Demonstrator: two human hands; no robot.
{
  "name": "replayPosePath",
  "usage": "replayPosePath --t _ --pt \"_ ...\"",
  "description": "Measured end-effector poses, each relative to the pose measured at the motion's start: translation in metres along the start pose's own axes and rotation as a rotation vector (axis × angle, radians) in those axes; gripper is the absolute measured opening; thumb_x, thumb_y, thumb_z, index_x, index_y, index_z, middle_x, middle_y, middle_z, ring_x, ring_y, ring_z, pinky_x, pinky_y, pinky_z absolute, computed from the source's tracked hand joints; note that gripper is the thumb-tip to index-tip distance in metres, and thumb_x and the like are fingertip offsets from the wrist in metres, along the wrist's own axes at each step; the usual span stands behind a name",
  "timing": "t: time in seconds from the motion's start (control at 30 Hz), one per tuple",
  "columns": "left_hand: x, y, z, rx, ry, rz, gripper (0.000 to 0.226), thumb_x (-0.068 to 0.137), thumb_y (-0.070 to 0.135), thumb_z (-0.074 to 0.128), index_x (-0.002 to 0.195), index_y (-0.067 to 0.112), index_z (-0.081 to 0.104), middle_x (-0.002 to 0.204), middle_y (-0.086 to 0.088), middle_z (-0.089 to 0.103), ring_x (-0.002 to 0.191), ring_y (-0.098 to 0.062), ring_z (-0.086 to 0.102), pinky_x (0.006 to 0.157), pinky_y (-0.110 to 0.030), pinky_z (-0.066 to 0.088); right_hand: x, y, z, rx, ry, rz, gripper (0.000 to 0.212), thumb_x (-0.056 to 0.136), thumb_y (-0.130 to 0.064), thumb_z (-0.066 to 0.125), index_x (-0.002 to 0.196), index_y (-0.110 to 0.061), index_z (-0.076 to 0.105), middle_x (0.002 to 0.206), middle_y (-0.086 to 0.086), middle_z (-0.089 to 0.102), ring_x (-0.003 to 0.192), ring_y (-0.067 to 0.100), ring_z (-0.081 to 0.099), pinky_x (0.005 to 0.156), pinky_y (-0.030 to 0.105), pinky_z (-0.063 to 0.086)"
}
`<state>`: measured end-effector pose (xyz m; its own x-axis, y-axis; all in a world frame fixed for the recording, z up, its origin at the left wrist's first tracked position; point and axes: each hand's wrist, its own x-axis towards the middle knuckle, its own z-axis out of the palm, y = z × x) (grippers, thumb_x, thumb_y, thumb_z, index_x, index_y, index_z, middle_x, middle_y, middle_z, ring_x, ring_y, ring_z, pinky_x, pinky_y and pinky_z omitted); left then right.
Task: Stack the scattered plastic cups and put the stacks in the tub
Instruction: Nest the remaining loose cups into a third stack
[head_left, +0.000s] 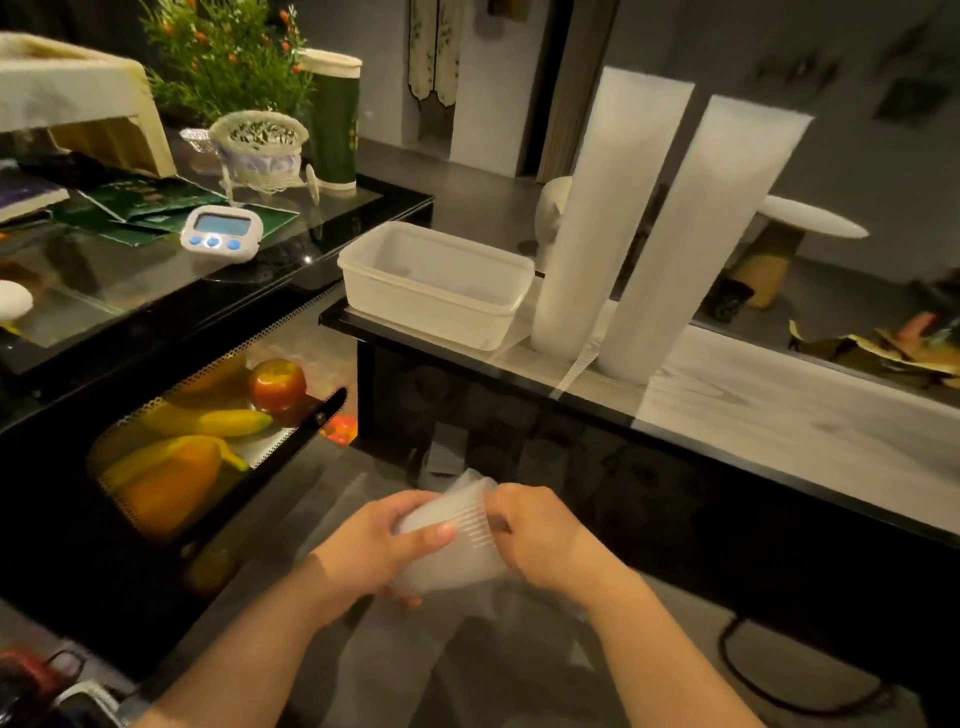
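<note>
A translucent ribbed plastic cup (451, 540) lies tilted between both hands near the bottom centre, its long axis running from near-right up to far-left, though which end is the mouth cannot be told through the blur. The left hand (376, 551) wraps it from the left with fingers (439, 532) closed across the ribbed wall; the right hand (540, 535) clamps the right side, fingers curled onto the cup. Farther away, a frosted rectangular plastic tub (435, 288) with rounded corners sits open on a glossy black desk (779, 405) with a pale reflective top. Just right of the tub stand two tall white cylindrical cup stacks (660, 228), upright and leaning slightly. The floor is grey, the room dim.
</note>
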<state>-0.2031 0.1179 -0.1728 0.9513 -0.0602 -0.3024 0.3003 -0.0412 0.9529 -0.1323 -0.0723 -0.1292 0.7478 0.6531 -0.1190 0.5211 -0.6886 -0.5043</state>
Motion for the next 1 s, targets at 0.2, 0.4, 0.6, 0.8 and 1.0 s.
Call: replayPosePath --t 0.2,0.4,0.6,0.8,1.0 --pt "0.001 0.002 0.003 -0.123 -0.009 0.009 0.077 0.057 0.064 0.083 0.123 0.03 0.064 0.118 -0.008 0.067 0.103 -0.03 0.069 0.071 -0.045 0.06 -0.022 0.03 -0.007 0.653 0.296 0.204 0.01 0.092 -0.037 0.063 0.098 -0.041 0.057 0.097 -0.004 0.07 0.087 0.008 0.068 0.085 0.032 0.057" --pt "0.0 -0.012 0.005 -0.088 0.065 -0.041 0.086 0.045 0.074 0.082 0.12 0.034 0.063 0.119 -0.007 0.063 0.105 -0.03 0.066 0.073 -0.046 0.062 -0.044 0.045 -0.013 0.919 0.636 0.191 0.021 0.095 -0.018 0.062 0.112 -0.028 0.067 0.089 0.002 0.073 0.068 0.014 0.061 0.067 0.025 0.054" --pt "-0.002 -0.025 0.018 -0.068 0.099 -0.108 0.079 0.042 0.079 0.08 0.109 0.04 0.063 0.118 -0.004 0.061 0.102 -0.029 0.065 0.07 -0.043 0.062 -0.042 0.031 0.02 0.923 0.531 0.11 0.029 0.093 -0.01 0.063 0.105 -0.036 0.071 0.087 -0.012 0.074 0.063 0.003 0.055 0.065 0.017 0.052" --pt "0.005 -0.028 0.019 -0.062 0.118 -0.157 0.041 0.079 0.057 0.073 0.113 0.038 0.06 0.119 -0.003 0.062 0.102 -0.026 0.065 0.079 -0.05 0.062 -0.037 0.04 0.03 0.807 0.487 0.177 0.032 0.097 -0.016 0.059 0.11 -0.045 0.065 0.09 -0.018 0.071 0.064 0.004 0.057 0.069 0.016 0.052" --pt "0.026 -0.03 0.017 -0.137 0.115 -0.191 0.07 0.067 0.066 0.078 0.124 0.031 0.06 0.121 -0.009 0.064 0.105 -0.03 0.067 0.075 -0.048 0.062 -0.02 0.046 0.03 0.722 0.456 0.164 0.03 0.095 -0.021 0.062 0.114 -0.044 0.064 0.108 -0.023 0.067 0.088 -0.011 0.062 0.078 0.015 0.052"
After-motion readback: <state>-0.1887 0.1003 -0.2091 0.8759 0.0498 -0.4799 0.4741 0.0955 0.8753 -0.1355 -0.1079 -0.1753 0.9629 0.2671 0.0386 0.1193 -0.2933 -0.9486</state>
